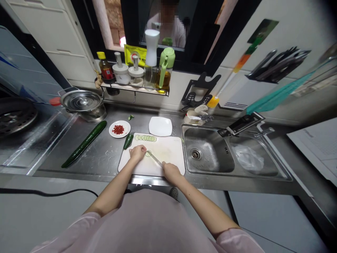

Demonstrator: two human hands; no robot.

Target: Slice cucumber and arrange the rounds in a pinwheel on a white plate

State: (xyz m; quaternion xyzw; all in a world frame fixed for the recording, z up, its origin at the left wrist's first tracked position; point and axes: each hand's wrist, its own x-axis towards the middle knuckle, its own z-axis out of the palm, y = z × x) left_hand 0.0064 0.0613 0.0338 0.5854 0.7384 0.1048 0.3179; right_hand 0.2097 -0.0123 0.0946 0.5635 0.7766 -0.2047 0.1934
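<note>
On the white cutting board (168, 165), my right hand (171, 173) is closed round the handle of a knife (156, 160). Its blade points up and left, the tip over a single cucumber slice (148, 154). My left hand (138, 153) has its fingers pinched together at the left edge of that slice. A row of overlapping cucumber slices (145, 138) lies along the board's far edge. Cut cucumber pieces (128, 141) with dark green skin rest at the board's upper left corner. Behind the board is a white plate (160, 126) with nothing on it.
A whole cucumber (84, 143) lies on the steel counter at left, near a small plate (126, 133) of chopped red bits and a lidded pot (96, 113). A sink (210, 168) with a faucet (239, 124) is at right. Bottles stand on a wall rack (135, 86).
</note>
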